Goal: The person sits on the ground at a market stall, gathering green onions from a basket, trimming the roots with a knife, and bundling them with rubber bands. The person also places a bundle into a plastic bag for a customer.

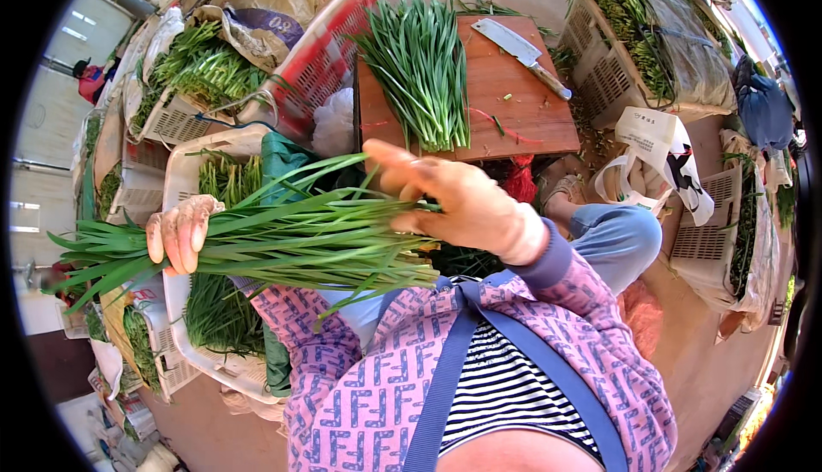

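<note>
A loose bunch of garlic chives (300,236) lies crosswise in front of my body, leaf tips to the left and pale stem ends to the right. My left hand (184,234) is closed around its leafy part. Over the stem end is my right hand (462,198), its fingers blurred by motion; whether they pinch any stems I cannot tell. Beyond it, a second pile of chives (419,78) rests on a reddish-brown wooden board (522,121). A cleaver (514,46) with a wooden handle lies on the board's right side.
At my left stands a white plastic crate (184,301) holding more chives. Further crates of greens stand around, including a red and white one (321,69) and a pale one (599,61) at the far right. A white bag (655,146) hangs near my knee; red twine (521,179) dangles below the board.
</note>
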A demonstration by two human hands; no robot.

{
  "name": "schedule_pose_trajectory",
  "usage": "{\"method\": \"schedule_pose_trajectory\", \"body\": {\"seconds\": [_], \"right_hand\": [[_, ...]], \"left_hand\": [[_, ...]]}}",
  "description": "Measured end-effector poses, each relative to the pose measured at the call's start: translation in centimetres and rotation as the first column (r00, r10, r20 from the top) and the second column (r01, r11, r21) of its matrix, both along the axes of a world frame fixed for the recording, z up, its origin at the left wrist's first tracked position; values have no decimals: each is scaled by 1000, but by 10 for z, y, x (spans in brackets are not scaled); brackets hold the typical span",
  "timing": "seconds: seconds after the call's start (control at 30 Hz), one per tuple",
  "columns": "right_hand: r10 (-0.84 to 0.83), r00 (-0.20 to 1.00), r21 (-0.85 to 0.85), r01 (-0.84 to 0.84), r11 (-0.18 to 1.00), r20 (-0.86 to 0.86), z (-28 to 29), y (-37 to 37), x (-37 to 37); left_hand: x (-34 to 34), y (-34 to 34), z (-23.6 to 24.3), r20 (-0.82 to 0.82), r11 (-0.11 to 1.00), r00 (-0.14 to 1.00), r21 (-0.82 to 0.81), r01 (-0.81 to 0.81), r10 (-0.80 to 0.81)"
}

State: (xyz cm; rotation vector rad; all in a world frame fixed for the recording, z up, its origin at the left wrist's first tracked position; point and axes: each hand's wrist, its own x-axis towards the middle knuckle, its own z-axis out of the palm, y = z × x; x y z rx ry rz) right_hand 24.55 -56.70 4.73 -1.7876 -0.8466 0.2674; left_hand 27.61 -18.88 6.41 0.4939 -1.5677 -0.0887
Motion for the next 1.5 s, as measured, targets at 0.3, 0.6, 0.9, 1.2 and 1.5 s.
{"method": "schedule_pose_trajectory", "body": {"seconds": [0.3,0.6,0.9,1.2,1.5], "right_hand": [[-128,992,-69,129,989,17,-65,-61,3],[-92,977,215,134,967,-194,-34,-20,24],[303,638,430,49,901,-708,-85,18,34],[63,997,-172,-71,983,-52,-101,-64,4],[381,658,277,-262,924,-649,-41,-50,-9]], "left_hand": [[-57,16,-5,-323,909,908,-230,-347,265],[-42,-21,9,-315,855,948,-504,-125,-47],[-43,0,17,-519,908,828,-210,-362,210],[-34,37,-16,-254,-325,-294,-91,-941,921],[-61,-37,31,-681,442,163,257,-859,714]]}}
